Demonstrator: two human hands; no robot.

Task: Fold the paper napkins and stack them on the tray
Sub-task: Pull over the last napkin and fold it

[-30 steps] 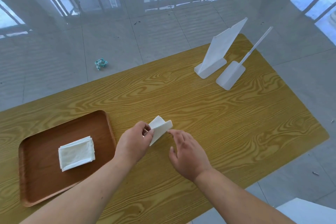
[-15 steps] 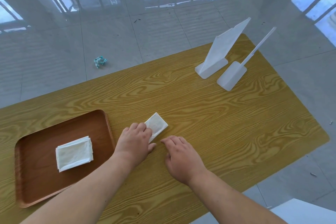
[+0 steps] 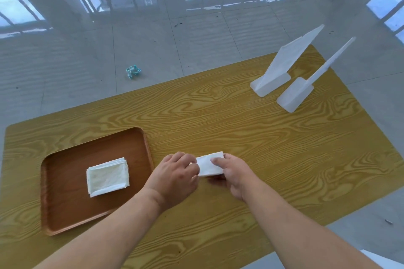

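Note:
A folded white paper napkin [image 3: 209, 164] is held just above the wooden table [image 3: 262, 137], right of the tray. My left hand [image 3: 175, 176] pinches its left end. My right hand [image 3: 235, 173] grips its right end, thumb on top and fingers curled beneath. The brown wooden tray [image 3: 65, 214] lies at the left. A small stack of folded napkins [image 3: 107, 176] sits in the tray's middle.
Two white plastic stands [image 3: 282, 72] [image 3: 306, 85] lean at the table's far right corner. A crumpled teal wrapper [image 3: 133, 71] lies on the tiled floor beyond the table. The table's front edge runs close under my forearms.
The napkin went from being pressed flat on the table by my left hand to being lifted and held at both ends. My right hand moved from the table onto the napkin.

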